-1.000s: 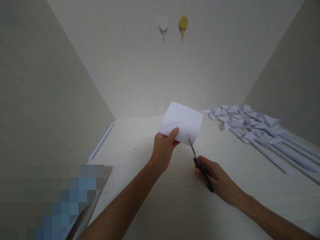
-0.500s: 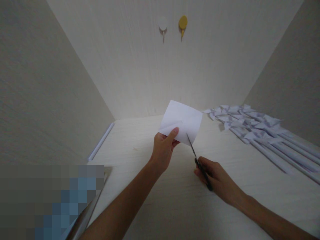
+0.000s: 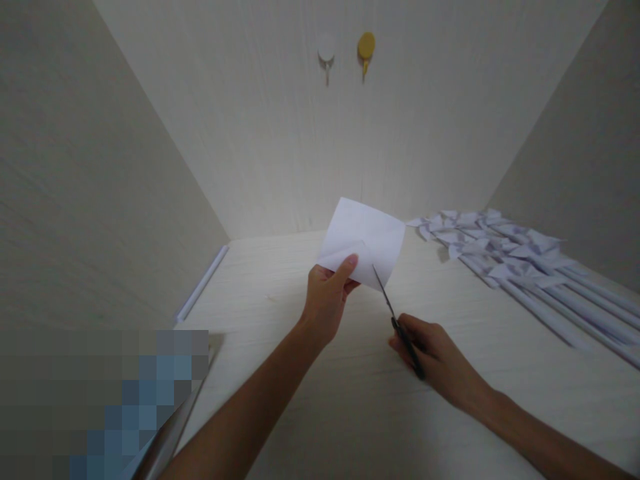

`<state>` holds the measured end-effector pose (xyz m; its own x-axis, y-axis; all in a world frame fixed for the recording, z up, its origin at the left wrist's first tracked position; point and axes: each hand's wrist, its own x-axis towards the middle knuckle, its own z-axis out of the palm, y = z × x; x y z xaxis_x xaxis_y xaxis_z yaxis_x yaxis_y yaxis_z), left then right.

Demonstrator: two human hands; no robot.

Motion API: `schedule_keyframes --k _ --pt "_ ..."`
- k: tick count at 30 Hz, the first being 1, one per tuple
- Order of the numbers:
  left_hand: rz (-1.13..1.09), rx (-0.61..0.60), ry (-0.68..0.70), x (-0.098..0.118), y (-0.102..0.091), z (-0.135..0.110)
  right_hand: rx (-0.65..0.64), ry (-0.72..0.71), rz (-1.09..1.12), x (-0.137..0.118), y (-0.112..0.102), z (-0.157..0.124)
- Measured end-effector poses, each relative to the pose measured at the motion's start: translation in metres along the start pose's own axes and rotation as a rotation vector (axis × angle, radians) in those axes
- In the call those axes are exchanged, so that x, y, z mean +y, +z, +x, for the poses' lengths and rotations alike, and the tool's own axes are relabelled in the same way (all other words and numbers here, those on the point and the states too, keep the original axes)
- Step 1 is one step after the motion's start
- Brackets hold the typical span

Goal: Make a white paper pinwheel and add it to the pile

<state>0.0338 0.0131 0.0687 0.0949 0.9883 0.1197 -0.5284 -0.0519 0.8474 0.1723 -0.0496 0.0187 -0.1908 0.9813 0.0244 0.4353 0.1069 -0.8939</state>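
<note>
My left hand (image 3: 327, 300) pinches the lower left corner of a small white paper square (image 3: 367, 240) and holds it up above the pale table (image 3: 300, 373). My right hand (image 3: 433, 357) grips black-handled scissors (image 3: 397, 320). Their blades point up and to the left, and the tips touch the paper's lower edge, where a cut flap curls near my left thumb.
Several white paper pinwheels on rolled paper sticks (image 3: 520, 267) lie in a pile at the right of the table. A rolled white paper tube (image 3: 200, 283) rests along the left wall. Two hooks, white (image 3: 326, 52) and yellow (image 3: 366, 50), hang on the back wall.
The scissors have crept slightly up and left into the paper's lower edge. The paper sits a little higher, and its cut flap curls out further.
</note>
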Motion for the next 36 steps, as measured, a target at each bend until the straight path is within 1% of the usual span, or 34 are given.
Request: schedule_keyframes --k 10,15,22,31,36 --pt "0.004 -0.012 0.004 0.0000 -0.0007 -0.0005 0.005 -0.001 -0.003 0.0014 -0.0003 0.0000" --pt "0.008 -0.017 0.012 -0.0007 -0.0014 -0.0007 0.030 -0.016 -0.030 0.0002 -0.0002 0.0005" --pt "0.015 -0.040 0.012 -0.0018 -0.0019 -0.0017 -0.011 0.006 -0.002 -0.0005 0.0004 0.0000" --pt "0.013 -0.054 -0.014 -0.0041 0.0012 -0.0057 0.022 -0.001 -0.049 -0.0025 -0.0026 0.0009" --pt "0.010 -0.065 -0.031 -0.0053 0.0033 -0.0081 0.039 -0.025 -0.033 -0.0020 -0.0033 0.0010"
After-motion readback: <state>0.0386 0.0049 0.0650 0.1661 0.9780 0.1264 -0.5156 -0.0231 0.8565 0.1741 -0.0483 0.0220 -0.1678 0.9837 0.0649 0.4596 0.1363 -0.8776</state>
